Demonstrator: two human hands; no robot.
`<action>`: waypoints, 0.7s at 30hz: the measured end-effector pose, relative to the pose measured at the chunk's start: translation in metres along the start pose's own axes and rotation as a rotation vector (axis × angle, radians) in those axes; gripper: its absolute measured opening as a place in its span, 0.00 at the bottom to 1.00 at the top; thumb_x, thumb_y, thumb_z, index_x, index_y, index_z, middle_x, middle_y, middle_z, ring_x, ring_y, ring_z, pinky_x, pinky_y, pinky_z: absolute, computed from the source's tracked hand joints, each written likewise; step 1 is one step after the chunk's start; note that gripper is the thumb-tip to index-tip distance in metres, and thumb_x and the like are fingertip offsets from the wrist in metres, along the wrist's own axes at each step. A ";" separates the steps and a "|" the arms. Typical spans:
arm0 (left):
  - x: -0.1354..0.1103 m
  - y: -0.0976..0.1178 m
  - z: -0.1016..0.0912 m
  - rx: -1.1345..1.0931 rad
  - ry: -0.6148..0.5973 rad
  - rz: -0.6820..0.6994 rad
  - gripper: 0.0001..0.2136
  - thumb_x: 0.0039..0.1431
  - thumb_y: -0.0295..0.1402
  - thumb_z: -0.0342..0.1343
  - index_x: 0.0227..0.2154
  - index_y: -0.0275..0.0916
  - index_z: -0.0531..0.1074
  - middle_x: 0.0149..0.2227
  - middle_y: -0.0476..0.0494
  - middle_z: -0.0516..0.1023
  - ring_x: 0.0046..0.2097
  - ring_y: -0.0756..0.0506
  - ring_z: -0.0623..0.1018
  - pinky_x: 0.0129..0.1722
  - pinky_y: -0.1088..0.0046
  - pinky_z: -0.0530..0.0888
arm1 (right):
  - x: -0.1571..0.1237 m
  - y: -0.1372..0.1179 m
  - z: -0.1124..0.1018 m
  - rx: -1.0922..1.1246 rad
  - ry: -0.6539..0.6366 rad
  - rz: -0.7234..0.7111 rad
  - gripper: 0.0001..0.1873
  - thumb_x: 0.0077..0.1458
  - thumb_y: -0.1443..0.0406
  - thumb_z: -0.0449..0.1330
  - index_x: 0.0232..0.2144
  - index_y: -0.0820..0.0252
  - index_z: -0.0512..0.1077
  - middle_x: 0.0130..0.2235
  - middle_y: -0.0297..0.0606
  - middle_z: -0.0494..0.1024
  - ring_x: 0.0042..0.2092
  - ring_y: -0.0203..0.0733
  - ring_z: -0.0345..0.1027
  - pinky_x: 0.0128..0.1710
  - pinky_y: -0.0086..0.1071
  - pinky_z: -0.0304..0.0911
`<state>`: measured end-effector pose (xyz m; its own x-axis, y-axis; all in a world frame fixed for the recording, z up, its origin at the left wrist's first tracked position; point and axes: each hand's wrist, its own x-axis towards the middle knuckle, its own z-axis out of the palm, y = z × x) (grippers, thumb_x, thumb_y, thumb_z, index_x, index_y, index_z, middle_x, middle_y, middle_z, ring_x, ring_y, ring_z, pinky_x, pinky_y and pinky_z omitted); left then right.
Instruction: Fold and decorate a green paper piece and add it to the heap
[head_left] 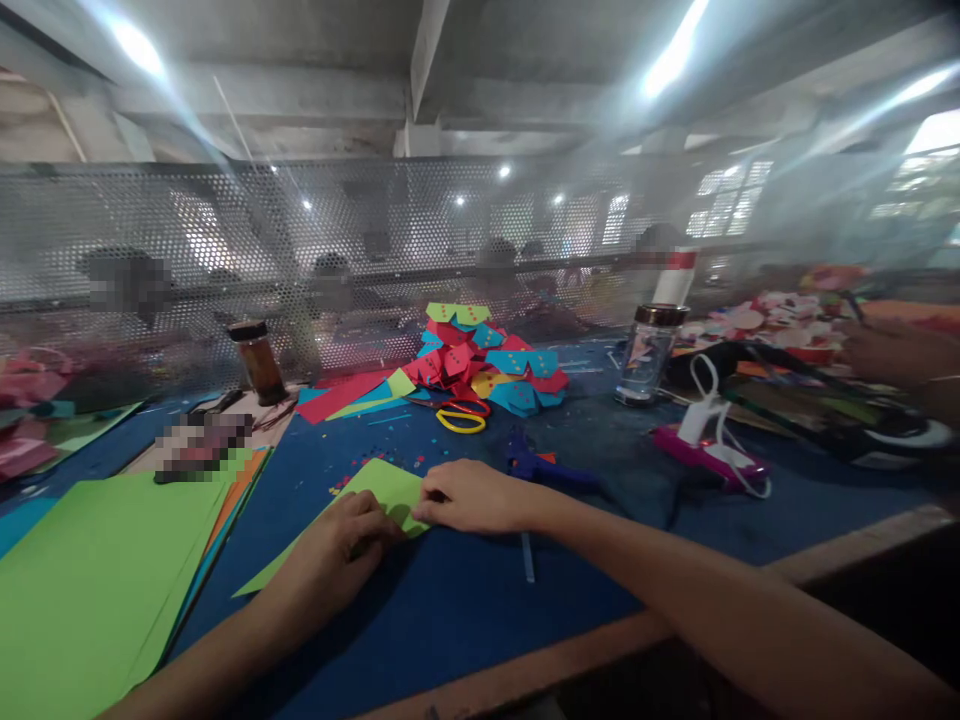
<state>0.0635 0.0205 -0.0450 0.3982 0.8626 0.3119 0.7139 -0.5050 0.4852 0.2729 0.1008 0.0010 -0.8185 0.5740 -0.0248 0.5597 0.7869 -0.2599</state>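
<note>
A sheet of light green paper lies on the blue table in front of me, one long point reaching toward the lower left. My left hand has its fingers curled on the sheet's near edge. At the right corner, my right hand pinches the same paper. Just beyond my right wrist lies a blue glue gun, with a clear glue stick partly under my forearm. Scissors with red and yellow handles rest farther back by a heap of folded dotted paper pieces.
Stacked green, orange and blue sheets fill the left side. A brown bottle and a clear jar stand at the back before a perforated metal screen. A pink power strip sits right; another person's hand is beyond.
</note>
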 end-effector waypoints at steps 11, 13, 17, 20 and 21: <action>0.001 -0.003 0.002 -0.005 0.021 0.003 0.14 0.58 0.22 0.48 0.34 0.46 0.76 0.34 0.49 0.73 0.39 0.47 0.73 0.39 0.71 0.68 | -0.004 -0.001 0.000 0.037 0.028 -0.001 0.11 0.54 0.57 0.59 0.30 0.59 0.76 0.34 0.36 0.80 0.35 0.40 0.72 0.31 0.28 0.56; 0.001 -0.003 0.002 -0.012 0.018 0.004 0.14 0.58 0.22 0.48 0.34 0.46 0.76 0.34 0.49 0.73 0.39 0.47 0.73 0.39 0.71 0.68 | -0.003 -0.001 0.001 0.024 0.030 -0.007 0.11 0.53 0.58 0.59 0.30 0.59 0.76 0.33 0.35 0.80 0.35 0.39 0.72 0.31 0.28 0.56; 0.001 0.001 0.000 -0.009 0.017 0.000 0.13 0.58 0.23 0.49 0.34 0.45 0.76 0.34 0.48 0.73 0.39 0.47 0.73 0.39 0.71 0.68 | -0.003 0.000 0.000 0.005 0.020 0.002 0.10 0.53 0.59 0.59 0.28 0.59 0.75 0.32 0.34 0.80 0.33 0.39 0.72 0.30 0.28 0.55; 0.001 0.001 0.001 -0.005 0.030 0.001 0.12 0.58 0.23 0.49 0.34 0.45 0.76 0.33 0.48 0.73 0.38 0.47 0.73 0.38 0.71 0.68 | -0.004 0.000 -0.001 0.001 0.011 0.014 0.10 0.53 0.59 0.58 0.29 0.58 0.75 0.33 0.35 0.80 0.34 0.40 0.72 0.30 0.28 0.54; 0.001 0.001 0.001 -0.002 0.035 0.003 0.12 0.59 0.24 0.49 0.34 0.45 0.76 0.33 0.48 0.73 0.38 0.47 0.73 0.38 0.71 0.68 | -0.004 0.000 -0.001 0.002 0.009 0.019 0.10 0.53 0.59 0.58 0.29 0.58 0.75 0.33 0.35 0.80 0.34 0.41 0.72 0.30 0.29 0.54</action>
<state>0.0651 0.0213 -0.0450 0.3801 0.8595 0.3418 0.7113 -0.5079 0.4859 0.2766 0.0987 0.0025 -0.8066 0.5908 -0.0215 0.5748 0.7753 -0.2617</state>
